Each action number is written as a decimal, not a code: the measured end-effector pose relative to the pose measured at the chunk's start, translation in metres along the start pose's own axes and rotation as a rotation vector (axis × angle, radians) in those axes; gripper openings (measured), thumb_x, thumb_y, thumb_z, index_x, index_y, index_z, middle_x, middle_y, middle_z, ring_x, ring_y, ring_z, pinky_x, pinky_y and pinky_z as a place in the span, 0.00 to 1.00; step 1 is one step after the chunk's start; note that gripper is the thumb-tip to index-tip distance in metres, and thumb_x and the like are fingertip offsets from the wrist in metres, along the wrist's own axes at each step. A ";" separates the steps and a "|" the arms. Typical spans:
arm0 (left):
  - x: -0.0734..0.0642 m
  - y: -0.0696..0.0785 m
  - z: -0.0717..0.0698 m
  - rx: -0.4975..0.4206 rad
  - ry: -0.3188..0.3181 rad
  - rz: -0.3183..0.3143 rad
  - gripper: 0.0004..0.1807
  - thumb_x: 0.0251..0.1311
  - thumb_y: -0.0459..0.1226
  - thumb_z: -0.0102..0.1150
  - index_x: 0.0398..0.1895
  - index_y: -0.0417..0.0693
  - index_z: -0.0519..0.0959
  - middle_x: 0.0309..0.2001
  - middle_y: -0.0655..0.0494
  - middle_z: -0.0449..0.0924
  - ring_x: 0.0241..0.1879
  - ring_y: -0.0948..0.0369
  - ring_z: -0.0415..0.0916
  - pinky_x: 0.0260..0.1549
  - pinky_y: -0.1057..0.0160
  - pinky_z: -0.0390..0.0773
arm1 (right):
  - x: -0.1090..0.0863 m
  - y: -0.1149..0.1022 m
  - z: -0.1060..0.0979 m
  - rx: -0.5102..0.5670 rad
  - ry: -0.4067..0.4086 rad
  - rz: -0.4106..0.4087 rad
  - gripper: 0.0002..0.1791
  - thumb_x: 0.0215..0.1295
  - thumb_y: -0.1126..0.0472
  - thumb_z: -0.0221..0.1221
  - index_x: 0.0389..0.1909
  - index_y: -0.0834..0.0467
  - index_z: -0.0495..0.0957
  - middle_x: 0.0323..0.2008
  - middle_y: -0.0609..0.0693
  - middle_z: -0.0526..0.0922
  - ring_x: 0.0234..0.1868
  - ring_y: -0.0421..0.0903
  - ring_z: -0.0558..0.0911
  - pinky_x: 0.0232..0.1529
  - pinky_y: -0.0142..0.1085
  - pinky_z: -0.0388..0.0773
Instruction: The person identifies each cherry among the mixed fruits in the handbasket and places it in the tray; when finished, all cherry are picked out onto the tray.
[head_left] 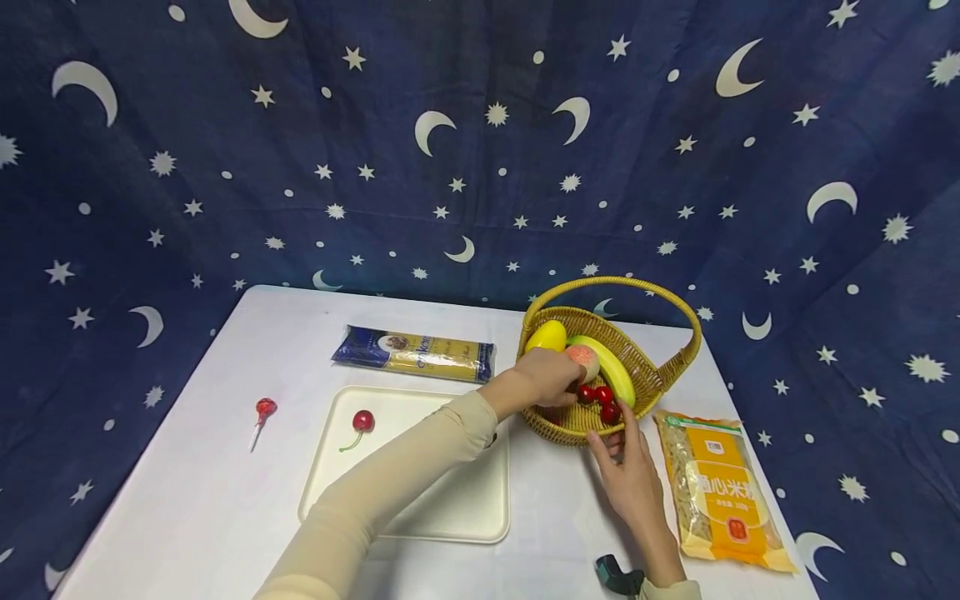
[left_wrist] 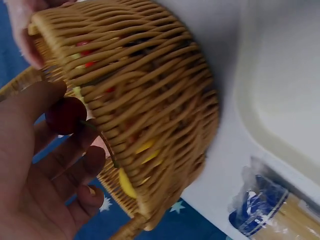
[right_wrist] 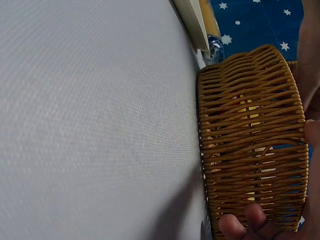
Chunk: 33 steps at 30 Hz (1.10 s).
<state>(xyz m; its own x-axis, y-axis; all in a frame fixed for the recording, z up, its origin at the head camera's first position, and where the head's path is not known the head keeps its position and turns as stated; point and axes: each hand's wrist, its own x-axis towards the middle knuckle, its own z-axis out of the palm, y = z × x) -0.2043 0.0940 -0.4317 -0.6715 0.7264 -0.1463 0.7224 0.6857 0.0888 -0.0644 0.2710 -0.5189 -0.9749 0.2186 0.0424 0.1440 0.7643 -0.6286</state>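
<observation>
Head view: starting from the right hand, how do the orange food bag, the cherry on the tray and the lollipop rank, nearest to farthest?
From the right hand:
1. Orange food bag: nearest, just to its right.
2. Cherry: well off to the left, on the tray.
3. Lollipop: farthest, on the table left of the tray.

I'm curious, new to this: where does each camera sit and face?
Head: worn on the head, facing forward and down at table and basket; left grip, right grip and sleeves show.
Left wrist: worn there, facing the pinched cherry and basket; left grip and part of the right show.
Right wrist: worn there, facing the basket's side; part of right grip shows.
Both wrist views share the basket.
</observation>
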 end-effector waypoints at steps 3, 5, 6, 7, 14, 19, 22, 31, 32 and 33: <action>-0.006 -0.001 -0.007 -0.047 0.045 0.013 0.16 0.72 0.55 0.64 0.55 0.61 0.84 0.44 0.65 0.87 0.40 0.64 0.82 0.42 0.61 0.84 | 0.000 -0.001 0.000 0.002 -0.006 0.002 0.44 0.78 0.37 0.57 0.86 0.45 0.50 0.49 0.55 0.77 0.46 0.49 0.78 0.37 0.35 0.69; -0.011 -0.001 -0.012 -0.082 0.082 0.024 0.16 0.72 0.54 0.64 0.56 0.61 0.84 0.44 0.64 0.87 0.38 0.64 0.81 0.39 0.62 0.83 | 0.000 -0.001 -0.001 -0.002 0.000 -0.002 0.44 0.78 0.38 0.57 0.86 0.45 0.50 0.48 0.55 0.78 0.46 0.49 0.79 0.37 0.35 0.69; -0.013 -0.001 -0.014 -0.096 0.102 0.029 0.16 0.72 0.54 0.64 0.56 0.61 0.84 0.44 0.65 0.87 0.37 0.64 0.80 0.37 0.62 0.82 | 0.000 -0.001 -0.001 -0.005 0.005 -0.004 0.44 0.78 0.38 0.57 0.86 0.45 0.50 0.48 0.55 0.78 0.46 0.49 0.79 0.36 0.35 0.69; -0.014 0.000 -0.017 -0.107 0.124 0.037 0.16 0.72 0.54 0.64 0.55 0.61 0.84 0.44 0.65 0.87 0.37 0.65 0.80 0.36 0.63 0.81 | -0.001 -0.001 -0.001 -0.006 0.011 -0.006 0.44 0.78 0.39 0.57 0.86 0.45 0.50 0.48 0.55 0.78 0.46 0.49 0.79 0.36 0.35 0.69; -0.026 0.006 -0.032 -0.164 0.253 0.090 0.18 0.72 0.54 0.64 0.59 0.59 0.83 0.48 0.64 0.86 0.34 0.68 0.78 0.32 0.69 0.77 | -0.001 0.001 0.001 0.001 0.011 -0.008 0.44 0.79 0.39 0.57 0.87 0.46 0.48 0.49 0.56 0.77 0.47 0.50 0.79 0.37 0.35 0.69; -0.041 0.012 -0.045 -0.162 0.296 0.112 0.20 0.72 0.55 0.64 0.61 0.61 0.83 0.48 0.64 0.86 0.36 0.68 0.80 0.33 0.69 0.79 | -0.001 0.002 0.001 -0.008 0.020 -0.003 0.44 0.78 0.39 0.57 0.87 0.45 0.49 0.48 0.55 0.77 0.46 0.49 0.78 0.37 0.34 0.69; -0.048 0.016 -0.051 -0.147 0.310 0.135 0.20 0.72 0.54 0.64 0.62 0.61 0.83 0.50 0.64 0.86 0.39 0.68 0.82 0.36 0.69 0.81 | 0.000 0.003 0.001 -0.006 0.027 -0.001 0.44 0.79 0.40 0.58 0.86 0.45 0.49 0.48 0.55 0.76 0.46 0.49 0.78 0.37 0.35 0.69; -0.080 0.014 -0.062 -0.141 0.377 0.158 0.20 0.71 0.54 0.66 0.62 0.62 0.83 0.55 0.65 0.86 0.41 0.68 0.82 0.38 0.70 0.83 | 0.001 0.002 0.005 0.006 0.013 -0.013 0.44 0.79 0.41 0.57 0.87 0.46 0.48 0.48 0.56 0.76 0.47 0.51 0.79 0.38 0.35 0.70; -0.085 0.013 -0.062 -0.143 0.386 0.159 0.20 0.70 0.53 0.67 0.61 0.62 0.83 0.54 0.65 0.86 0.39 0.67 0.82 0.36 0.69 0.82 | 0.001 0.002 0.005 0.006 0.012 -0.013 0.44 0.79 0.41 0.57 0.87 0.46 0.49 0.49 0.56 0.76 0.47 0.51 0.79 0.37 0.35 0.70; -0.091 0.010 -0.062 -0.144 0.398 0.159 0.20 0.69 0.53 0.68 0.61 0.63 0.83 0.54 0.65 0.86 0.38 0.67 0.81 0.35 0.69 0.82 | 0.001 0.001 0.006 0.006 0.012 -0.013 0.44 0.79 0.41 0.57 0.87 0.46 0.49 0.49 0.56 0.76 0.47 0.51 0.79 0.37 0.35 0.70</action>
<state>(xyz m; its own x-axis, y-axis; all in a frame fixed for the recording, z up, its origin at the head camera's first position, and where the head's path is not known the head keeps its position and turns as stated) -0.1459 0.0378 -0.3568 -0.5857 0.7650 0.2678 0.8102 0.5434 0.2197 -0.0660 0.2688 -0.5240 -0.9745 0.2161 0.0597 0.1305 0.7634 -0.6326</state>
